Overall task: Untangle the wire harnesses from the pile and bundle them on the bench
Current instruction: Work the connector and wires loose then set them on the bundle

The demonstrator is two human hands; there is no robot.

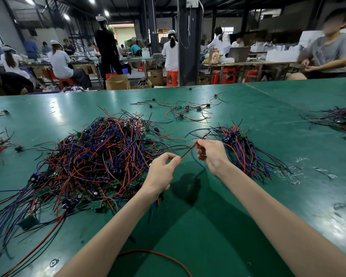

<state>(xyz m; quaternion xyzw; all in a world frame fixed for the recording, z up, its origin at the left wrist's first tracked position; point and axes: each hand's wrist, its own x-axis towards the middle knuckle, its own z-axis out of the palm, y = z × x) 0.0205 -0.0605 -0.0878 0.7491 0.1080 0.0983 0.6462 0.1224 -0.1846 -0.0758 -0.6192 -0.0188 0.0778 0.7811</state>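
Your left hand (161,172) and right hand (212,155) each pinch the red-and-black wire (188,151) stretched between them, right of the pile (100,152).

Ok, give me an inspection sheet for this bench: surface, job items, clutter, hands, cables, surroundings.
Surface: glossy green bench mat, glare patches.
Job's things: large tangled pile of red, blue and black wire harnesses left of centre; fanned sorted bundle at right.
Clutter: loose harnesses scattered further back; clear plastic scraps at right.
Hands: left hand and right hand each pinch one red-and-black wire pair stretched between them.
Cables: loose red cable curving along the near edge.
Surroundings: seated workers, red plastic stools, cardboard boxes.
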